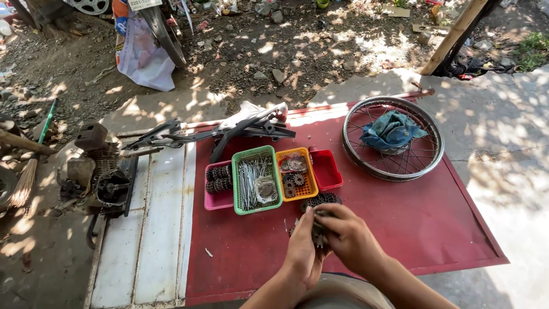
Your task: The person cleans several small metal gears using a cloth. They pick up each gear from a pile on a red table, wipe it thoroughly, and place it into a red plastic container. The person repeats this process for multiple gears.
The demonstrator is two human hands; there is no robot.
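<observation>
Head view: 1 person seated at a red sheet-metal panel on the ground, both hands over its near edge.
Item in hand: stack of small dark toothed gears, held between both hands just above the panel, in front of the trays.
Left hand: grip clenched round the lower side of the gear stack, fingers curled under it.
Right hand: grip grasping the same stack from above, fingertips on its top end.
Handling, judged: steel, so heavy for its size and fully stiff; likely oily and slippery; teeth sharp-edged; not fragile. Loose gears could slide apart, so best held by both flat end faces, pressed together.
Nearby gear: 1 larger dark toothed wheel lying on the panel, just beyond the hands.
Pink tray: more dark gears.
Green basket: thin metal spokes and a bag.
Orange basket: small sprockets.
Red tray: contents cannot be told.
Spoked wheel rim: far right, blue rag lying on it.
Engine block: off the panel, left.
</observation>
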